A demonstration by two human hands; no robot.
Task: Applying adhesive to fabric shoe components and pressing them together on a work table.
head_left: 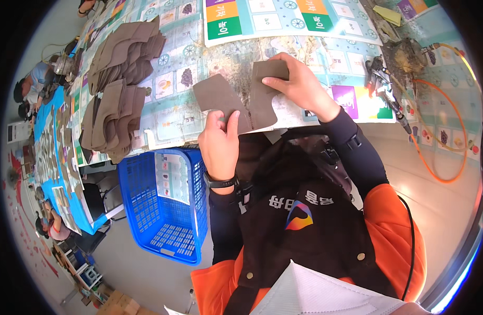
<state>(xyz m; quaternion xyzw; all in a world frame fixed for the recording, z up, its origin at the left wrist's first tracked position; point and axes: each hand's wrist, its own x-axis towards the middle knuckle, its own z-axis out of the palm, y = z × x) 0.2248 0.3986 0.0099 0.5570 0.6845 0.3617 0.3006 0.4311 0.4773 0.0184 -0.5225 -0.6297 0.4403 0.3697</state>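
Observation:
A flat grey-brown V-shaped piece (216, 93), like cut fabric or leather, is held over the near edge of the table. A stitched-looking seam runs down where its two wings meet. My left hand (220, 147) pinches the lower edge of the left wing between thumb and fingers. With the thumb on top and the fingers beyond the edge, my right hand (303, 86) grips the upper end of the right wing, which looks folded over there. Overlapping stacks of similar curved grey-brown pieces (113, 113) lie on the table to the left of my hands.
The table (170, 123) has a patterned, stained cover. Below its edge stands a blue plastic basket (199, 210). At right lie a metal tool (383, 86) and an orange hose (456, 100). Other people (55, 228) sit by a blue table (89, 223) at far left.

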